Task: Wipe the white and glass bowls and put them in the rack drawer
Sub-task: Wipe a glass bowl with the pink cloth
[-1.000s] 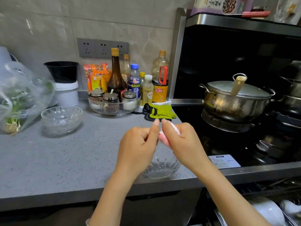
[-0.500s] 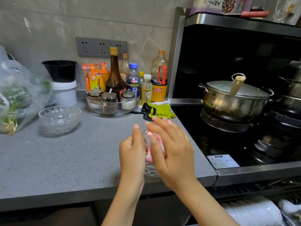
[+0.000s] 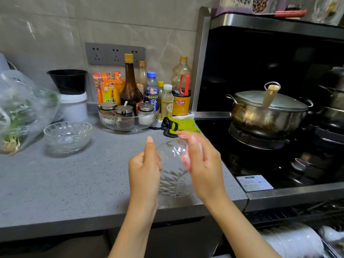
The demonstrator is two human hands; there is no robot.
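Left hand (image 3: 144,174) grips the glass bowl (image 3: 173,181), tipped up above the counter's front edge. Right hand (image 3: 203,164) presses a pink cloth (image 3: 186,159) inside it, so it's the wiping step. Next is probably the drawer (image 3: 330,250), bottom right, carefully.

I have open grey countertop (image 3: 74,183) across the lower left of the frame. A second glass bowl (image 3: 68,135) at middle left, the condiment tray (image 3: 128,126) at centre and the steel pot (image 3: 260,116) at right block the way.
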